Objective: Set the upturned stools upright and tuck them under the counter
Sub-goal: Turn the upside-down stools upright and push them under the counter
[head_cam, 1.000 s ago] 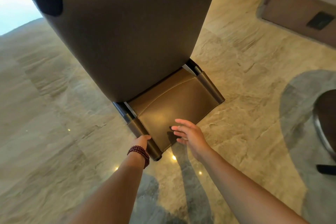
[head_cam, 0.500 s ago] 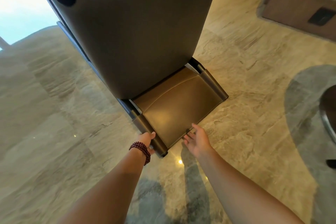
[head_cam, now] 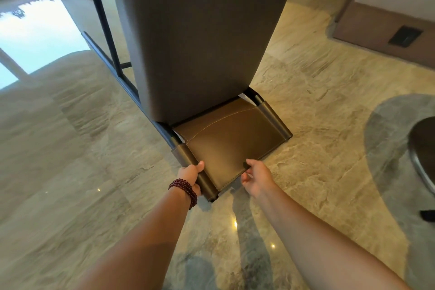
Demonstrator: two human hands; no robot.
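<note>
- Stool (head_cam: 200,42) fills the centre of the view, tipped over, with the big brown leather seat panel facing the camera and the black metal legs (head_cam: 106,30) running up and away at the left.
- Its backrest (head_cam: 230,139) is the low end, close to the marble floor (head_cam: 317,125); cannot tell if it touches.
- Left hand (head_cam: 189,176) wraps round the backrest's left leather-sleeved post, thumb on top; a dark red bead bracelet (head_cam: 183,189) sits on the wrist.
- Right hand (head_cam: 257,178) pinches the backrest's near edge, fingers above and thumb below.
- A dark round object (head_cam: 423,148) sits cut off at the right edge, well apart from the stool.
- A floor outlet (head_cam: 404,36) is at the upper right.
</note>
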